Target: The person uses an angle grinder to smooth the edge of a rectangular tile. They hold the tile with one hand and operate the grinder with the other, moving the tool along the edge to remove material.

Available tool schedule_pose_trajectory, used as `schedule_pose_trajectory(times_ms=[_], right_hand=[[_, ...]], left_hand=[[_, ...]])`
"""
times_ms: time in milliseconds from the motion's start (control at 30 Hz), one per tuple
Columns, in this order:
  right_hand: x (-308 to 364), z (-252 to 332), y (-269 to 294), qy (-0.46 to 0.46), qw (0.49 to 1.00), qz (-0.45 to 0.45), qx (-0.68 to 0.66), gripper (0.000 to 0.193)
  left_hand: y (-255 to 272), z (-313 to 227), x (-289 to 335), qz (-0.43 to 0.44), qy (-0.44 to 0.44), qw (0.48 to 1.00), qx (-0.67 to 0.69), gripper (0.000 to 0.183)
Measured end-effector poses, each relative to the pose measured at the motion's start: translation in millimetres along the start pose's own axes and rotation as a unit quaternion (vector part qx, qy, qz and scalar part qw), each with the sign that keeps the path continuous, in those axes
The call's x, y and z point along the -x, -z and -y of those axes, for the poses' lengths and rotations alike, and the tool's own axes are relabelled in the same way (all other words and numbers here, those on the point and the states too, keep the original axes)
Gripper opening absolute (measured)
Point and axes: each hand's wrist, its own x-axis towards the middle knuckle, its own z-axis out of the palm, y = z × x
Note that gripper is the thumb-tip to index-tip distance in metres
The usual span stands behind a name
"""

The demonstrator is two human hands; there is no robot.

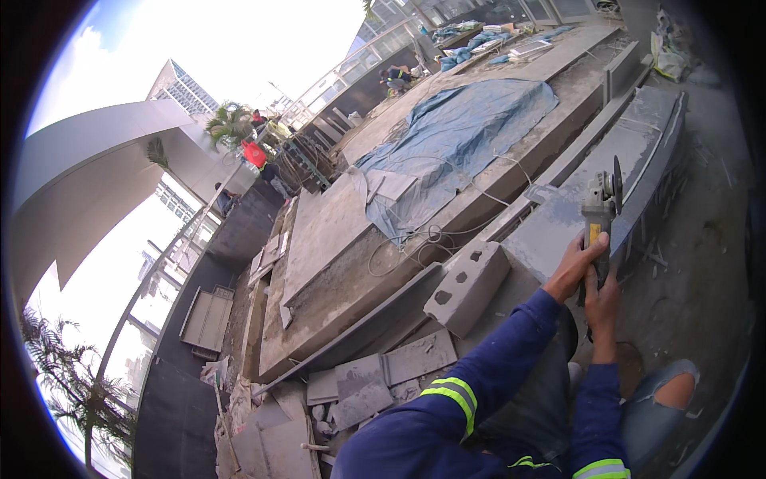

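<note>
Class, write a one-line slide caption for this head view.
Both hands, left hand and right hand, grip an angle grinder over a grey slab.

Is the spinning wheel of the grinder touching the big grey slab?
Cannot tell. In the head view the grinder's disc overlaps the grey slab, hiding any contact or gap.

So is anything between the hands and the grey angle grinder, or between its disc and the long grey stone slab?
Nothing visible: the left hand and right hand both grip the grey angle grinder, its black disc over the long grey stone slab.
</note>
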Motion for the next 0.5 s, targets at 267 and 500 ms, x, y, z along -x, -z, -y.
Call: schedule_pose_trajectory(times_ms=[267, 500], right_hand=[[16.4, 43.8, -19.3, 0.032, 0.978, 0.143, 0.147, 0.054], [21.4, 44.1, -34.7, 0.027, 0.975, 0.155, 0.156, 0.053]], left_hand=[[66.2, 11.9, 30.7, -0.124, 0.115, 0.939, 0.301, 0.035], [82.3, 9.2, 36.3, -0.136, 0.106, 0.937, 0.303, 0.032]])
